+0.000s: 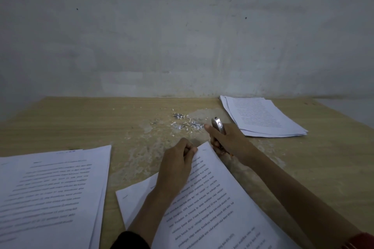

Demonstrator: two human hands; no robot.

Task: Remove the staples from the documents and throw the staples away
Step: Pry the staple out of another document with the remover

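Your left hand point(178, 159) has its fingers curled and pinched shut on the top corner of the document point(212, 198) in front of you, thumb and fingertips clamped on the paper edge. Your right hand point(221, 139) sits just beyond that corner, wrapped tight around a metal tool point(218, 125), with its shiny tip poking up past your knuckles and pointing away from you. In this dim light I'd guess it is a staple remover, but I can't be sure.

The corner is what matters: it lies between your two hands, touching the left fingers and just beside the right. The document's long axis runs from that corner back toward your right elbow, tilted clockwise. I can't make out a staple there; your fingers cover the spot. The right hand is the nearer one to work it, by turning the tip back toward you.

Past the tool, a scatter of scraps point(185, 122), small pale bits with some that glint like pulled staples, lies on the table point(81, 123), not yet thrown away. A stack point(263, 117) rests far right, another pile point(50, 194) near left.

The pages carry printed paragraphs, too blurred to read; no brands show.
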